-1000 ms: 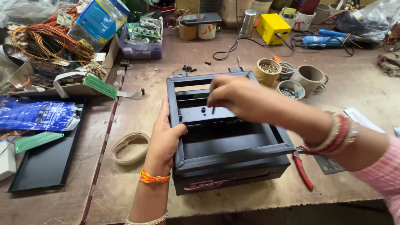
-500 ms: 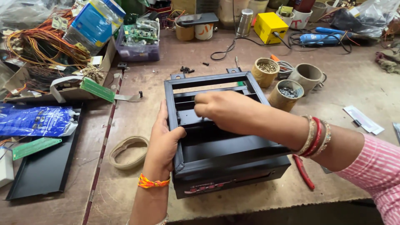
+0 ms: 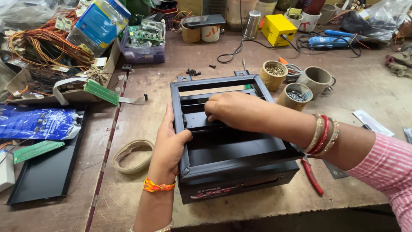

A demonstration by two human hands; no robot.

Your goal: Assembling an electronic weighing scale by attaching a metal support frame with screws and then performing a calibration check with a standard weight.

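Gripping the left wall of an open black metal chassis (image 3: 240, 161), the person's left hand (image 3: 169, 144) lies flat against the outside of that wall, fingers together and pointing away from the body, with the thumb hooked over the top rim so the wall is pinched between thumb and palm. An orange braided band circles that wrist. The right hand (image 3: 238, 111) reaches from the right across the top of the chassis and dips into its inner cavity; its fingers are curled downward and bunched, their tips hidden behind a black crossbar, so whether they pinch some small part cannot be told. Several bangles, red, gold and beaded, sit on the right wrist above a pink striped sleeve. The chassis stands on the wooden workbench (image 3: 141, 124) directly between the two forearms, its front panel facing the person and its open top beneath the right hand. Just left of the left hand lies a flattened roll of tan tape (image 3: 133, 155), and further left a shallow black tray (image 3: 47, 174). Beyond the right hand stand three small round pots (image 3: 296, 95) holding screws, close together. Under the right forearm, beside the chassis's right wall, red-handled pliers (image 3: 312, 177) rest on the bench.
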